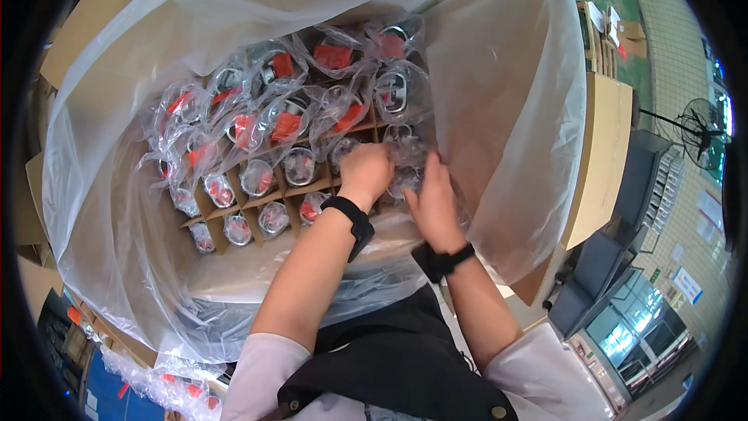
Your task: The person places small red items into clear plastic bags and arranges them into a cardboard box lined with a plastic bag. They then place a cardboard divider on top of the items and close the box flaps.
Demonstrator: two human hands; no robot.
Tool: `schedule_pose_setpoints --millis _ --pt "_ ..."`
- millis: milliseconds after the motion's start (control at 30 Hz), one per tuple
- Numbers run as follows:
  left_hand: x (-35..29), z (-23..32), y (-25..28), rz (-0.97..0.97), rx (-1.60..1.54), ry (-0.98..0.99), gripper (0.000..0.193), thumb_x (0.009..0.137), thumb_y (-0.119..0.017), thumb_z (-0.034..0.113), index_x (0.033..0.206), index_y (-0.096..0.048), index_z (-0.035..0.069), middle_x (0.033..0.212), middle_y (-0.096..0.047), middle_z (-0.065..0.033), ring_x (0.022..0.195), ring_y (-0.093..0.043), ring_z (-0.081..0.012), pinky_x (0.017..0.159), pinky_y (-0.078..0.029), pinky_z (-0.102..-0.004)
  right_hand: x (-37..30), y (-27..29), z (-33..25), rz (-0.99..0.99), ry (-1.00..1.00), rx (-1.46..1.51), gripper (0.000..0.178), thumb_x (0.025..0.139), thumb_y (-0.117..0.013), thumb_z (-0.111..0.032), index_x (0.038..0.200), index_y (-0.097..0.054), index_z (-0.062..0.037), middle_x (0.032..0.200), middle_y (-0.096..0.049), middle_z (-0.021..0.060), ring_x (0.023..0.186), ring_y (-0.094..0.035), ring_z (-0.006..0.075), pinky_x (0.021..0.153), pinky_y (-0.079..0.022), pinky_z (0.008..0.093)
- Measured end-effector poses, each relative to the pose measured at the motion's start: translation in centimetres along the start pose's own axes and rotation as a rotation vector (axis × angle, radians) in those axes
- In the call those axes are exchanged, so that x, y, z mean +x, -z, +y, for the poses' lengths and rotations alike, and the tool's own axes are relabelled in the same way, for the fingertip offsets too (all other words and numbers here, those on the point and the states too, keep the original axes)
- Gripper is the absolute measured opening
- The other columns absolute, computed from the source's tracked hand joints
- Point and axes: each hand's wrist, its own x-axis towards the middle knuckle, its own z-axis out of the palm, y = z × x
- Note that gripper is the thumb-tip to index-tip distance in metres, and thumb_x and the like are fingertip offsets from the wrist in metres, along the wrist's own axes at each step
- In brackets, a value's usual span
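Settling a bagged piece well near the right end of the carton's near edge seems to call for light fingertip pressure, with the thin cardboard divider (318,185) kept upright and the loose plastic tucked down instead of caught across its top. Steadying from one side while guiding from the other looks the sounder way, since the slick bags probably slide easily and hard metal parts may knock together.

The clear-wrapped piece (404,182) lies between the two hands, toward the carton's near right corner. The left hand (366,174) bends down just left of it; its fingers are curled and their tips hidden, so I cannot tell whether they grip anything. The right hand (436,206) is at the piece's right side, fingers straight and thumb spread apart, not closed; whether they touch the bag is unclear.

The carton (606,157) is lined with a translucent plastic liner (506,101) that drapes over its edges. Inside, the grid holds bagged pieces with shiny rims and red patches. Along the near edge, bags such as the one at left of centre (273,219) sit within their cells; toward the far edge, looser plastic puffs above the dividers.
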Motion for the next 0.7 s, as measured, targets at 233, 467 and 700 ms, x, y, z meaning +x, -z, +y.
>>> schedule_pose_setpoints --millis 233,467,700 --pt "-1.7 -0.8 -0.9 0.292 -0.370 -0.207 0.030 0.083 -0.055 0.009 0.113 -0.057 0.002 0.100 -0.060 -0.0256 0.093 -0.058 -0.0419 0.082 -0.049 -0.0467 8.9 -5.3 2.0 -0.295 -0.125 0.065 0.024 0.079 -0.059 -0.003 0.102 -0.063 0.0029 0.098 -0.066 0.0211 0.089 -0.063 0.0426 0.078 -0.051 0.0432" --pt "-0.3 1.3 -2.2 -0.094 0.255 -0.047 0.034 0.088 -0.050 0.015 0.118 -0.060 0.001 0.091 -0.070 -0.0163 0.085 -0.069 -0.0328 0.067 -0.056 -0.0426 5.2 -2.1 0.8 -0.220 -0.008 0.120 0.022 0.083 -0.053 -0.008 0.103 -0.061 -0.0019 0.099 -0.065 0.0219 0.095 -0.061 0.0421 0.082 -0.047 0.0490" --pt "-0.7 0.0 -1.3 -0.195 0.195 -0.051 0.019 0.078 -0.061 0.019 0.087 -0.069 0.005 0.086 -0.069 -0.0185 0.083 -0.067 -0.0362 0.071 -0.054 -0.0461 8.3 -3.2 0.8 -0.793 0.023 -0.309 0.036 0.084 -0.049 -0.009 0.116 -0.057 0.0042 0.121 -0.057 0.0277 0.107 -0.060 0.0388 0.088 -0.049 0.0461"
